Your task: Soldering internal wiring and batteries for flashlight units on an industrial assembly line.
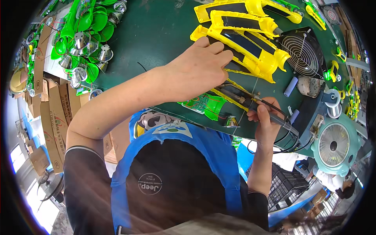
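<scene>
My left hand (203, 65) is closed, its fingers curled down beside the yellow plastic shells (250, 53) and its fingertips hidden. Whatever it pinches cannot be made out. My right hand (265, 119) is wrapped around what looks like a soldering iron (280, 120), a dark grey rod with a cord. Between the hands lies a yellow shell with a dark panel (235, 94). Nearer me, at the table's front edge, rests a green circuit board (197, 103) with red wires, beside a green plastic part (215, 107) and a small silver reflector cup (231, 122).
At the far left, green housings (84, 19) with wired silver reflectors (81, 40) are heaped. A black square fan with a wire grille (301, 55) stands right of the shells. Further right are a solder spool (333, 102) and a pale green round fan (333, 145). Cardboard boxes (51, 129) stand left.
</scene>
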The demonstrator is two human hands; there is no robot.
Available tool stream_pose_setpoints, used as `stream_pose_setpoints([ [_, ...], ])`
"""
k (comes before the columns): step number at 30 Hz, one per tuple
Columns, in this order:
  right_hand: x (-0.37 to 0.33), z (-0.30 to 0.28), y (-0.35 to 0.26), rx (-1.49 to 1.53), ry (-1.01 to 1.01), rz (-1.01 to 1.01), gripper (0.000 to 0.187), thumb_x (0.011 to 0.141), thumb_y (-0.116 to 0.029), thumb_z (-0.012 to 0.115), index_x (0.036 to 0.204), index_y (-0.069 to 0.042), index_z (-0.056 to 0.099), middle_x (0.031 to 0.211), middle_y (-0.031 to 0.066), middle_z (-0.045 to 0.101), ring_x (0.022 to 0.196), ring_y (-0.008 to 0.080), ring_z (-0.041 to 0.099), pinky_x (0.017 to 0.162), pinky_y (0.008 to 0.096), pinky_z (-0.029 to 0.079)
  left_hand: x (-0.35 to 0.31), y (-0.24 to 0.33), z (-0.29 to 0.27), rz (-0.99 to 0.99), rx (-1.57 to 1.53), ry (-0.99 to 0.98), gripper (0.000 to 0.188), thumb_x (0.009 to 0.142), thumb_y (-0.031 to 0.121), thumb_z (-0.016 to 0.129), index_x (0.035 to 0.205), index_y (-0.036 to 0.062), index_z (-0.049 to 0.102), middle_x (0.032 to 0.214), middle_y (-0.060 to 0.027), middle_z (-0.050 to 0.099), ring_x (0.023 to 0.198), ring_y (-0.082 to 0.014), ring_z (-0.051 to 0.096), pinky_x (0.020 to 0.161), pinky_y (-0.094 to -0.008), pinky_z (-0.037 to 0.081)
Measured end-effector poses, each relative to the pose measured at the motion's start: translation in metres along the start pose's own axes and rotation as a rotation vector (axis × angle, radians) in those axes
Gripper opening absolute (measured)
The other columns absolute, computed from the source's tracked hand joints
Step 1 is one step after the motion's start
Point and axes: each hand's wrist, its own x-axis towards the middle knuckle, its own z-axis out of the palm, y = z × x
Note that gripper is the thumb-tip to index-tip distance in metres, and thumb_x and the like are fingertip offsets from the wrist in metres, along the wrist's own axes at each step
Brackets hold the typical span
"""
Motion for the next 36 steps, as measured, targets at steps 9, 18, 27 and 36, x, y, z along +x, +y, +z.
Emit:
stream_pose_setpoints([
  [9,0.000,0.006,0.001,-0.090,0.024,-0.021,0.021,0.088,-0.018,0.065,0.096,0.000,0.056,0.073,0.0066,0.062,0.058,0.0115,0.061,0.052,0.0212,0.048,0.003,0.003,-0.001,-0.024,0.055,-0.042,0.007,0.072,0.011,0.062,0.076,0.0073,0.066,0.092,-0.0034,0.048,0.095,-0.0181,0.047,0.079,-0.0322,0.036],
  [18,-0.010,-0.008,0.003,0.006,0.019,-0.091,0.021,0.088,-0.007,0.066,0.101,0.004,0.055,0.085,0.0118,0.066,0.069,0.0159,0.066,0.065,0.0267,0.055,0.004,0.000,0.002,-0.012,0.047,-0.039,0.006,0.072,0.012,0.062,0.074,0.0071,0.066,0.089,-0.0035,0.049,0.093,-0.0184,0.047,0.079,-0.0336,0.035],
  [27,-0.016,-0.011,0.028,0.093,0.156,-0.328,0.035,0.089,-0.025,0.067,0.102,0.003,0.051,0.082,0.0146,0.065,0.070,0.0194,0.065,0.073,0.0295,0.051,0.007,0.002,0.003,-0.007,0.092,-0.036,0.006,0.074,0.013,0.065,0.071,0.0080,0.065,0.087,-0.0031,0.049,0.092,-0.0181,0.047,0.078,-0.0337,0.035],
  [36,-0.014,-0.010,0.045,0.221,0.232,-0.453,0.036,0.089,-0.028,0.066,0.102,0.002,0.051,0.087,0.0128,0.062,0.070,0.0204,0.064,0.072,0.0319,0.051,0.011,0.005,0.000,-0.020,0.102,-0.084,0.006,0.076,0.014,0.066,0.072,0.0093,0.066,0.088,-0.0017,0.048,0.093,-0.0176,0.047,0.081,-0.0334,0.035],
])
